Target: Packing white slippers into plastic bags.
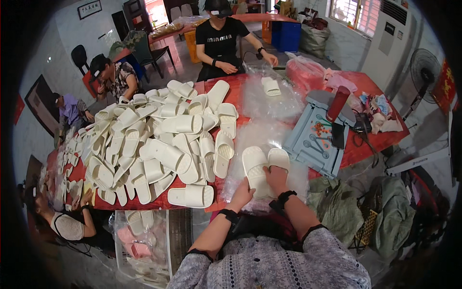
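A pair of cream slide slippers sits in front of me over clear plastic bags. My left hand is closed on the edge of the left slipper, near its strap end. My right hand grips the right slipper, its fingers partly hidden against it. Both slippers point their textured soles up and away from me. To the left of my hands lies a big heap of matching cream slippers, with one slipper lying at the table's near edge.
A grey-blue plastic tray holds small orange pieces, beside a dark red cylinder. Across the red table, a person handles plastic bags near another slipper. Below the near edge stands a white crate with bagged slippers.
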Available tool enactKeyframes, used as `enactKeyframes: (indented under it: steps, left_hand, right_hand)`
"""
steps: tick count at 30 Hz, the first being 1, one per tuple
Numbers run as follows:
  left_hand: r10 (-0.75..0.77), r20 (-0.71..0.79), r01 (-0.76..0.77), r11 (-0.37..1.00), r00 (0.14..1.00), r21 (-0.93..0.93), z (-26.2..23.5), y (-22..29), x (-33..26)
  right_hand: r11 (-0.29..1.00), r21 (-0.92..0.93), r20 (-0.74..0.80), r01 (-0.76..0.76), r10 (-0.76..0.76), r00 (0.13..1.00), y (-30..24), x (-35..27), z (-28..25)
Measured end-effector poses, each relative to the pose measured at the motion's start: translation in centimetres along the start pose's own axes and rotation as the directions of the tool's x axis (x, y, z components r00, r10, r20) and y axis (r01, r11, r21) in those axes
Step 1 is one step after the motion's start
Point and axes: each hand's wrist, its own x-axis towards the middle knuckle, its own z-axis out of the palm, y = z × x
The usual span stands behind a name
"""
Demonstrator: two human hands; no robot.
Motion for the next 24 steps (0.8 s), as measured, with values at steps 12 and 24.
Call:
enactKeyframes:
  steps: [12, 24]
  left_hand:
    - [0.149, -0.205, -0.070, 0.934, 0.967, 0.350, -4.1, 1.4, 2.6]
    - [0.132, -0.261, -0.001, 0.893, 0.956, 0.449, -2.7, 3.5, 5.2]
  right_hand:
    - [0.670, 0.729, -0.136, -0.141, 0.343, 0.929, 6.6, -3.4, -6.6]
    - [0.411, 0.884, 0.030, -0.223, 0.426, 0.904, 10.2, -8.6, -9.1]
